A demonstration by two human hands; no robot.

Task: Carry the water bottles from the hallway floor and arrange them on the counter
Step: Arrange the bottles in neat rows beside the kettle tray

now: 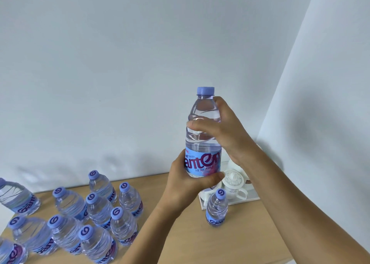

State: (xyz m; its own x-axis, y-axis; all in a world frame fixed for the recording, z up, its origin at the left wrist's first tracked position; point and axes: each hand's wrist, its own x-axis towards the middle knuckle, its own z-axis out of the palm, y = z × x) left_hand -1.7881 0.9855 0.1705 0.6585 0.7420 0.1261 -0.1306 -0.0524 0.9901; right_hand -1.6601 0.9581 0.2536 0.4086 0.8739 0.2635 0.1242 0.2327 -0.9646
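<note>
Head view, only one: held bottle (203, 135) is upright in the air above the bench (180, 229), both hands on it. Left hand (187, 180) is wrapped round the label at the bottom, thumb across the front. Right hand (222, 127) grips the clear shoulder just under the cap, fingers curled round the far side. Bottle is full, cap on.

A cluster of bottles (84, 213) is already standing on the left part of the bench, packed close, some touching. One lone bottle (217, 208) stands to the right, just in front of a white tray (250, 199) with a white teapot (233, 183) on it.

Risks as I read it:
- Set-down spot is probably the gap between cluster and lone bottle. The left forearm crosses right over that gap, so a low sweep could clip a cap and domino the cluster.
- Lone bottle sits right below the held one. Coming straight down lands on its cap or knocks it into the tray.
- Teapot is close behind the right wrist, so a pull-back could catch it.
- Thin plastic wall flexes under squeeze, so the grip may slip if one hand lets go early.
- Far-left bottles are near the bench edge; a nudge could send one off.
</note>
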